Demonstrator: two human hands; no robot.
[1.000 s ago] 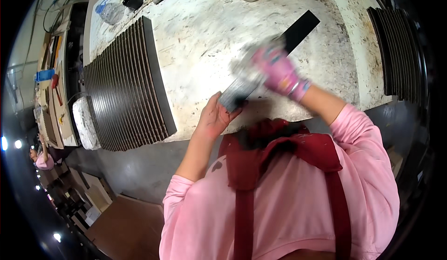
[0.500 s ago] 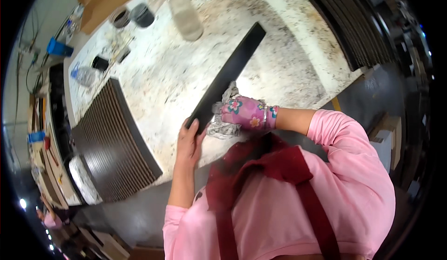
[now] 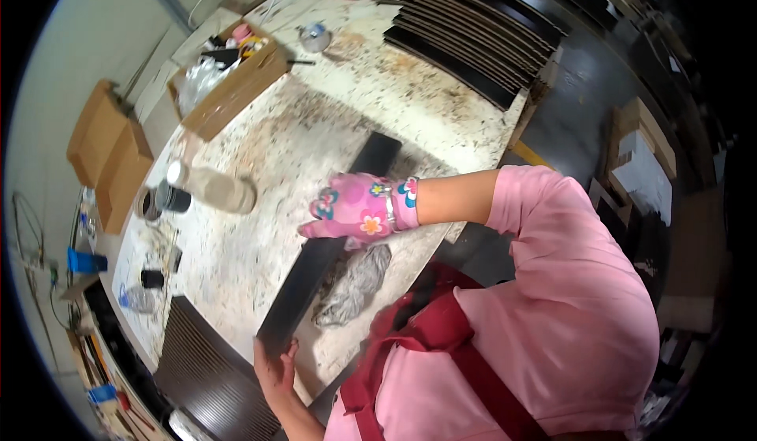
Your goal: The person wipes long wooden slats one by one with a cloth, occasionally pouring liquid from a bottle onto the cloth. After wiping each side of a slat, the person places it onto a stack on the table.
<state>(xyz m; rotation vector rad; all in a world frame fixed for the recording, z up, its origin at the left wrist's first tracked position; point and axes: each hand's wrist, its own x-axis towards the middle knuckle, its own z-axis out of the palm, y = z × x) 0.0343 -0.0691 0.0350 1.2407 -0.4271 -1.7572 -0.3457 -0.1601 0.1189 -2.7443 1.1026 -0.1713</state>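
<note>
A long, flat black strip (image 3: 296,295) slants across the stained white worktable. My left hand (image 3: 277,370), bare, holds its near end between thumb and fingers. Over the strip's middle lies my right hand (image 3: 355,207), in a pink flowered glove, its fingers closed across the strip and pointing left. The glove hides that stretch of the strip, and the far end (image 3: 378,153) shows beyond it. A crumpled grey rag (image 3: 359,283) lies on the table beside the strip, below my right wrist and apart from both hands.
Stacked dark strips (image 3: 213,378) stand at lower left, and another stack (image 3: 473,35) at the far right. A cloudy bottle (image 3: 213,188), a dark jar (image 3: 172,196) and a small black cup (image 3: 152,278) are on the left. Behind them is a cardboard box (image 3: 236,94) of odds and ends.
The rag has left my right hand and now lies on the table. My right hand has moved onto the strip. The view has swung toward the right, bringing the cardboard box into sight.
</note>
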